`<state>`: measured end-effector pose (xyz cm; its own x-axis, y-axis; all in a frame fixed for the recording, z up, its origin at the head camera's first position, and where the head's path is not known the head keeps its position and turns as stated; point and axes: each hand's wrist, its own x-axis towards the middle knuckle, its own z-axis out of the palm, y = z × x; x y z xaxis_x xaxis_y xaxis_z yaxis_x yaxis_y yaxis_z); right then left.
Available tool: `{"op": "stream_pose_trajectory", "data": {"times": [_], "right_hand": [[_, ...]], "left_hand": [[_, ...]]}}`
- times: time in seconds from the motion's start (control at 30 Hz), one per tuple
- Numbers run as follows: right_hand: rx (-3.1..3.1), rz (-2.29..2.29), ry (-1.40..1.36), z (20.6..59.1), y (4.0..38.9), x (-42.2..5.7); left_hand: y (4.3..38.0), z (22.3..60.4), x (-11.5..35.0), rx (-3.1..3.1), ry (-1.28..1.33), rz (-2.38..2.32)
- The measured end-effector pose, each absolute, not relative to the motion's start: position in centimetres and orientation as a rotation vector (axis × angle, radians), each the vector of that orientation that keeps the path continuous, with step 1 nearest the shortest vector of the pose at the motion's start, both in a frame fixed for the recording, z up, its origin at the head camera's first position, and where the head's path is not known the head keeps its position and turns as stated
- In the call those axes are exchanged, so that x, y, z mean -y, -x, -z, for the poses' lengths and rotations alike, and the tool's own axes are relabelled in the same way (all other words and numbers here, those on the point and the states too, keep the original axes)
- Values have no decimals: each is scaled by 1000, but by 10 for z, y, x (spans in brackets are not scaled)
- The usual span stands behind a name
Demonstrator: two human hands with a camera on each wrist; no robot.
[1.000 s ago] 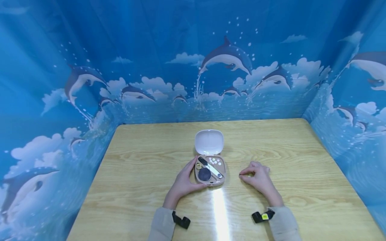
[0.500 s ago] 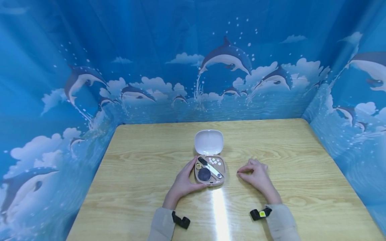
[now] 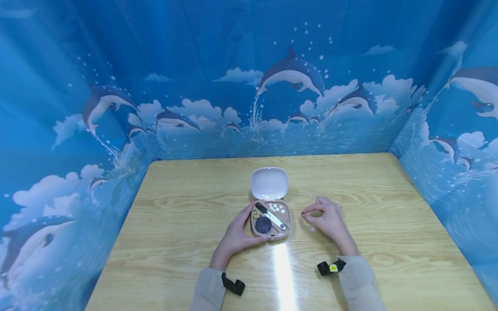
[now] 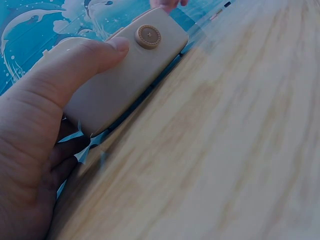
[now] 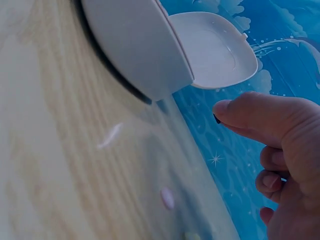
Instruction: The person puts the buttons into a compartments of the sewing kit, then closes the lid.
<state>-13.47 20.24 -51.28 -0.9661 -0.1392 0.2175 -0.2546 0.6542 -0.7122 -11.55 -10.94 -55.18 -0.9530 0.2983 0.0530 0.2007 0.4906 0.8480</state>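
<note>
A beige sewing box (image 3: pixel 289 222) lies on the table with its white lid (image 3: pixel 269 183) raised at the back. My left hand (image 3: pixel 235 237) grips the box from the left, thumb along the front wall near a button-shaped catch (image 4: pixel 148 36). Inside are several small white buttons (image 3: pixel 277 209), a long black-and-white tool (image 3: pixel 271 216), a dark disc (image 3: pixel 263 225) and a small gold ring-like piece (image 3: pixel 255 214). Right of the box, my right hand (image 3: pixel 329 219) pinches a tiny black piece (image 5: pixel 216 119) between thumb and forefinger. Its kind is too small to tell.
A small pinkish piece (image 3: pixel 312 229) lies on the wooden table (image 3: pixel 194 190) below my right hand. A blurred yellowish spot (image 5: pixel 192 235) shows near it in the right wrist view. Blue dolphin-print cloth (image 3: pixel 202 86) hangs behind the table and along both sides.
My right hand has moved left and a little away from me, closer to the box, with the tiny black piece. The pinkish piece has come into view below it. My left hand stays in place.
</note>
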Motion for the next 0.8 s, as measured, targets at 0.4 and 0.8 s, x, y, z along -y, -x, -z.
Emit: {"op": "stream_pose_trajectory", "data": {"times": [0.4, 0.8], "right_hand": [[2676, -1263, -404, 498, 149, -182], [2692, -1321, -458, 496, 153, -157]], "left_hand": [[116, 549, 110, -2630, -450, -1468], [116, 550, 110, -2628, -477, -1478]]}}
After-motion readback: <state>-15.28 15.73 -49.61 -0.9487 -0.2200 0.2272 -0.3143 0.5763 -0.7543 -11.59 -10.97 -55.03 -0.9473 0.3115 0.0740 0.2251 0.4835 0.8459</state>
